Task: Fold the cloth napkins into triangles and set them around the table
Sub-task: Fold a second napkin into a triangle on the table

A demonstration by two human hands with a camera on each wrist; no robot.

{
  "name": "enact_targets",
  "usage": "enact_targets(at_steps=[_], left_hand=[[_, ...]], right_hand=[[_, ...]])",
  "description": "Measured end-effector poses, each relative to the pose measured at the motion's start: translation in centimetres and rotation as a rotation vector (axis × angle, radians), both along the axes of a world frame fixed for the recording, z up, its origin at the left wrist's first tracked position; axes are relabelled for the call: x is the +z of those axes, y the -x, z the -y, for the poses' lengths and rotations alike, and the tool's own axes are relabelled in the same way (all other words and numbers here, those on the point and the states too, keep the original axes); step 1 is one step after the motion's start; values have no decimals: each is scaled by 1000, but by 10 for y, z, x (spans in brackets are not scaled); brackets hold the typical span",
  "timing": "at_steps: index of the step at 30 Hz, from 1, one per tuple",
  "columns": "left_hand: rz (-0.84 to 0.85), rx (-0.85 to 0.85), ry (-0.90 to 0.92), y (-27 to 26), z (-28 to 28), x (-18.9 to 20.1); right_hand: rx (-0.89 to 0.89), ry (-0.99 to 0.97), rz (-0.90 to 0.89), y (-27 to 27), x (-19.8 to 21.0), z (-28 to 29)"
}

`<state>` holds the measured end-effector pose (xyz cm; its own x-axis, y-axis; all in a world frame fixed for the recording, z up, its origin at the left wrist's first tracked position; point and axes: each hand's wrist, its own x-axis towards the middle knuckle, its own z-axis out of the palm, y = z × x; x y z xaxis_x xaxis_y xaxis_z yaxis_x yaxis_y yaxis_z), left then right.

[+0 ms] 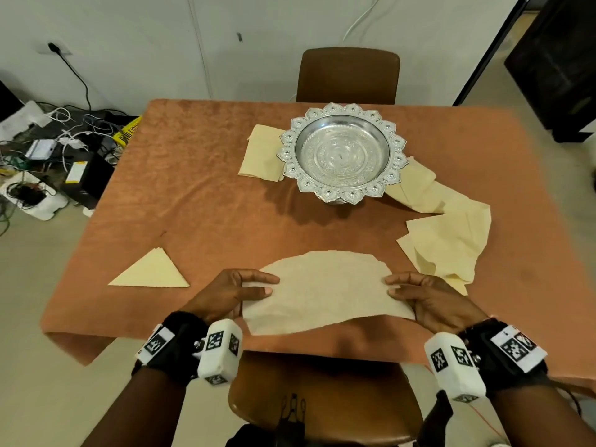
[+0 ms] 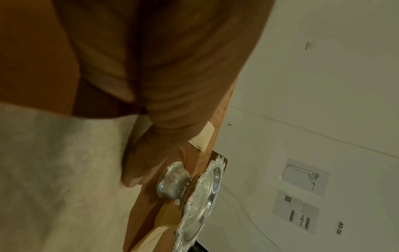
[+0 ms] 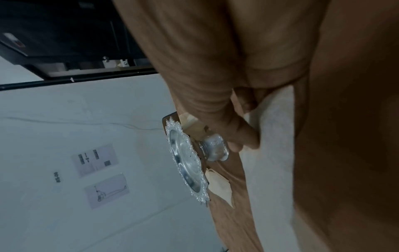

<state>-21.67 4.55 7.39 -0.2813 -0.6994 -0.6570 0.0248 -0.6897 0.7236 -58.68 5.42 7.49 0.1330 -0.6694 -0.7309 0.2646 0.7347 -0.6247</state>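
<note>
A cream napkin [image 1: 325, 295] is stretched between my hands over the near edge of the table, its near side raised off the cloth. My left hand [image 1: 271, 285] pinches its left end, thumb on top. My right hand [image 1: 390, 285] pinches the right end in the same way. The wrist views show the same napkin [image 2: 54, 170] [image 3: 270, 145] held under my fingers. One folded triangle napkin [image 1: 151, 272] lies flat at the near left. Several loose napkins [image 1: 451, 233] are heaped to the right, touching my right hand's far side.
A silver pedestal bowl [image 1: 342, 153] stands mid-table on the orange-brown tablecloth [image 1: 180, 195], with flat napkins [image 1: 261, 156] tucked behind its left side. Brown chairs stand at the far side [image 1: 348, 72] and right under me. Cables and boxes [image 1: 58, 153] litter the floor at left.
</note>
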Motion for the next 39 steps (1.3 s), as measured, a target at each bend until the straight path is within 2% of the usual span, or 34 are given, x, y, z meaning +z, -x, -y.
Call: enact_targets(at_steps=[4,9,12,17,21,25,30,34,39], left_hand=[[43,-49,-11,-5,-25,-7],[57,51,-80,-4,-41,-46],[184,79,-55,4,-42,-65],[379,-85,-102,-3,-44,-88],[433,-110,-110,-6,-45,-95],[408,-75,-93,-3,-41,-99],[447,-101,-142,-3,-41,-94],[414,-110,-184,-9,-54,-86],[222,-123,-286,-9,-63,-77]], right_hand=[[75,-17,-78,4,-10,-20],[122,14,-248,0,-40,-36],[180,36,-359,-6,-63,-40],[336,-7,-413,-14,-89,-53],[337,-22,-413,-17,-95,-62],[398,-29,-459,-22,-98,-61],[559,-101,-513,-24,-96,-58],[573,-175,-428,-21,-96,-67],[509,-207,-330,-28,-93,-73]])
